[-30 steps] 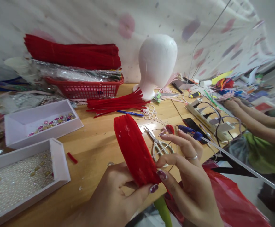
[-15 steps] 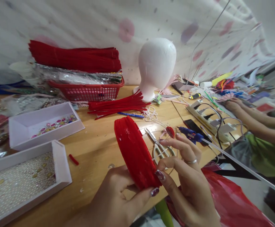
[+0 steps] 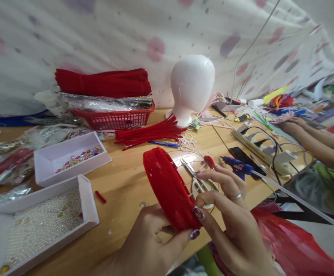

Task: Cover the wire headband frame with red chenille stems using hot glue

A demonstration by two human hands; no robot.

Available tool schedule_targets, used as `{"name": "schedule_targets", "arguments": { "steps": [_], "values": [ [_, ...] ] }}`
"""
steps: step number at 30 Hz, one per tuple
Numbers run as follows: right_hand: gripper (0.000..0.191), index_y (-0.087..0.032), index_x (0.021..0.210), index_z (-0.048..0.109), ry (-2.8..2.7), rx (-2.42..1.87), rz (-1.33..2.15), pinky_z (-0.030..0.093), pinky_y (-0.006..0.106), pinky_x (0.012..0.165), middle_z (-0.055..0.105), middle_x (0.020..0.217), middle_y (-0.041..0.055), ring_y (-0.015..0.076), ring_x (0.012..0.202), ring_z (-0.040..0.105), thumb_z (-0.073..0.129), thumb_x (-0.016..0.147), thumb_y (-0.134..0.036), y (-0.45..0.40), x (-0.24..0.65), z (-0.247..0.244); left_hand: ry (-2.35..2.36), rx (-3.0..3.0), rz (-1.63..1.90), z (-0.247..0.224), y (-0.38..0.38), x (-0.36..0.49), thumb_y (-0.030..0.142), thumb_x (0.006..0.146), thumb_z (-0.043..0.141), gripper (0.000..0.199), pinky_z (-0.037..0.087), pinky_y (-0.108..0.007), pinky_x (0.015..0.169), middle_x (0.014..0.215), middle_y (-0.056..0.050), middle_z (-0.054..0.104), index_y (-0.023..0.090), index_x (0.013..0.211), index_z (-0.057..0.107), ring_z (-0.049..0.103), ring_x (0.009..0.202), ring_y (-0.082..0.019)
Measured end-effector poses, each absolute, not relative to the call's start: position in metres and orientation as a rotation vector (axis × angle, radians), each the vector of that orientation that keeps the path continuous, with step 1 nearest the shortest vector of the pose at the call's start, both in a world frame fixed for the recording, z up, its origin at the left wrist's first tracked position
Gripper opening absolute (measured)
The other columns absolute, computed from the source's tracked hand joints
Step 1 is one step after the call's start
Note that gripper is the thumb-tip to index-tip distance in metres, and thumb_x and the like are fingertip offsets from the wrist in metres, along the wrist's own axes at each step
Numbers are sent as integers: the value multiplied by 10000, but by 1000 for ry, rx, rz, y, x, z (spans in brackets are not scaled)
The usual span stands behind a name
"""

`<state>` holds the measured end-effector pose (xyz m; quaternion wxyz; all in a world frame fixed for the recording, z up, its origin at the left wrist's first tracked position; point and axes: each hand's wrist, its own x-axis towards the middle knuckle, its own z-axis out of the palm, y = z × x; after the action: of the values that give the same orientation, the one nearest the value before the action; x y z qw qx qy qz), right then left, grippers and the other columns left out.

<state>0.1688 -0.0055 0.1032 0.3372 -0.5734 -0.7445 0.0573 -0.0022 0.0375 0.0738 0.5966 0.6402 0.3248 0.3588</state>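
A wide, curved red fuzzy headband (image 3: 167, 184) with thin wires along its right side is held up over the table. My left hand (image 3: 146, 237) is closed round its lower end, thumb in front. My right hand (image 3: 230, 214), with a ring on one finger, pinches the band's lower right edge between thumb and index finger, its other fingers raised. Near those raised fingertips is a red oval piece (image 3: 208, 161) among the wires. Scissors (image 3: 203, 186) lie on the table behind the right hand, partly hidden by it. A blue glue gun (image 3: 237, 165) with a long clear stick rests just beyond.
A white foam head (image 3: 192, 86) stands at the back, beside red pipe cleaners (image 3: 149, 133) and a red basket (image 3: 115, 118). White boxes of pearls (image 3: 40, 226) and gems (image 3: 69, 159) are left. A power strip (image 3: 259, 149) and another person's arms (image 3: 313, 140) are right.
The view has shifted, so the table's contents appear farther right and slightly lower. The band has turned a little, showing more of its wired edge. Both hands keep their hold.
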Motion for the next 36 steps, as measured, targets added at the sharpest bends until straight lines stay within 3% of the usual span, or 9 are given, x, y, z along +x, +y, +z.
{"name": "schedule_targets", "arguments": {
  "steps": [9, 14, 19, 25, 27, 29, 31, 33, 36],
  "values": [
    [157, -288, 928, 614, -1954, -1441, 74, 380, 475, 1127, 604, 1324, 24, 259, 1389, 386, 591, 942, -133, -1, 176, 105, 837, 1355, 747, 76, 38, -4, 240, 793, 709, 117, 611, -209, 667, 802, 14, 821, 249, 828, 820, 766, 750, -167],
    [188, -297, 971, 632, -1933, -1442, 40, 380, 454, 1124, 579, 1368, 11, 239, 1395, 376, 577, 958, -118, 1, 177, 101, 871, 1294, 771, 79, 39, -5, 251, 767, 725, 124, 606, -208, 660, 831, 13, 824, 264, 838, 826, 767, 773, -172],
    [236, -292, 1036, 636, -1829, -1442, 10, 330, 442, 1121, 547, 1390, 12, 237, 1401, 391, 540, 960, -91, -3, 179, 98, 855, 1249, 715, 80, 41, -6, 299, 793, 721, 147, 626, -285, 731, 901, -21, 836, 256, 882, 831, 774, 837, -219],
    [352, -313, 1196, 644, -1748, -1475, 15, 317, 478, 1125, 562, 1416, 26, 263, 1388, 426, 513, 963, -84, -3, 175, 96, 866, 1113, 685, 79, 43, -8, 334, 804, 747, 145, 621, -313, 795, 876, -27, 834, 227, 878, 811, 768, 812, -215],
    [382, -315, 1155, 671, -1733, -1453, -36, 337, 465, 1114, 613, 1372, 17, 259, 1385, 426, 493, 952, -44, -1, 169, 96, 857, 1086, 688, 78, 43, -7, 345, 795, 762, 143, 616, -303, 793, 854, -22, 828, 227, 863, 806, 761, 799, -208],
    [365, -283, 975, 700, -1680, -1358, -94, 374, 456, 1060, 714, 1139, 23, 252, 1246, 534, 453, 950, -14, 1, 163, 94, 841, 1070, 714, 76, 43, -5, 347, 771, 787, 140, 614, -289, 771, 841, -21, 823, 226, 840, 803, 757, 795, -209],
    [350, -235, 772, 629, -1602, -1187, -73, 415, 454, 950, 671, 793, 17, 217, 884, 626, 424, 957, -20, 1, 161, 91, 844, 1044, 737, 76, 43, -3, 355, 737, 824, 148, 612, -275, 734, 806, -21, 816, 223, 801, 801, 755, 769, -210],
    [334, -217, 691, 527, -1501, -1036, 7, 429, 418, 792, 513, 622, -19, 153, 590, 512, 428, 967, -56, -1, 161, 87, 859, 1006, 754, 78, 43, -3, 371, 696, 865, 174, 608, -266, 700, 762, -21, 807, 223, 754, 795, 751, 739, -210],
    [308, -214, 671, 472, -1377, -1045, 117, 370, 356, 651, 415, 603, -27, 133, 537, 428, 441, 956, -102, -7, 167, 81, 883, 951, 803, 82, 45, -4, 384, 659, 898, 204, 600, -263, 681, 714, -19, 790, 222, 704, 782, 737, 700, -203]
  ]
}}
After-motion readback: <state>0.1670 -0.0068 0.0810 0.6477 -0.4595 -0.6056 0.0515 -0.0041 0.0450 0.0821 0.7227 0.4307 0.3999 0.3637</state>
